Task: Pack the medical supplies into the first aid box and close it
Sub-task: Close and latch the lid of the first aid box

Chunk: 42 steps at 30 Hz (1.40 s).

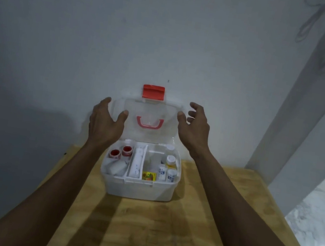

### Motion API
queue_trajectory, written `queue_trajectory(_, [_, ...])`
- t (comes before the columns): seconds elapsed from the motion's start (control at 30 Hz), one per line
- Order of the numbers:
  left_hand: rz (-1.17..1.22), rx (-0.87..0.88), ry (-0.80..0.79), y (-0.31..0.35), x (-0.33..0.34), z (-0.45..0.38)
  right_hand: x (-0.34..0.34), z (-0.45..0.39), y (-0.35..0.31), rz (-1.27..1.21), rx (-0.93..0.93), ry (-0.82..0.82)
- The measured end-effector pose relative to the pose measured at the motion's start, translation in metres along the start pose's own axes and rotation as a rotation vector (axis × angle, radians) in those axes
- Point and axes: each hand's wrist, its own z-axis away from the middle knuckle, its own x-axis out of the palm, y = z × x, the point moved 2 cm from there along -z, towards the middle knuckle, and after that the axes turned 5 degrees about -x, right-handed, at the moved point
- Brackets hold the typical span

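A white translucent first aid box (138, 189) stands on the wooden table with its clear lid (147, 133) upright against the wall; the lid carries a red latch (153, 92) on top and a pink handle (149, 123). Inside lie two red tape rolls (120, 152), a white gauze roll (116, 167), a long white item (137, 164), a yellow packet (149, 176) and several small white bottles (168, 170). My left hand (105, 123) hovers at the lid's left edge and my right hand (195, 126) at its right edge, both with fingers spread, holding nothing.
The wooden table (161, 229) reaches toward me, its back edge near the white wall (106, 39). A white pillar (307, 114) rises at the right, with marble floor (316, 221) beyond the table's right edge.
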Motion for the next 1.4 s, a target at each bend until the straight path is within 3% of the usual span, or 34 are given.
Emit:
queue_trajectory(0.2, [0.092, -0.087, -0.053, 0.002, 0.007, -0.017, 0.011, -0.011, 0.004, -0.062, 0.068, -0.007])
queue_trajectory(0.67, [0.09, -0.1, -0.037, 0.015, -0.017, 0.022, -0.006, 0.023, -0.01, 0.014, 0.004, -0.015])
queue_trajectory(1.4, [-0.109, 0.034, -0.173, -0.036, -0.03, 0.116, -0.011, 0.127, 0.024, 0.188, -0.07, -0.161])
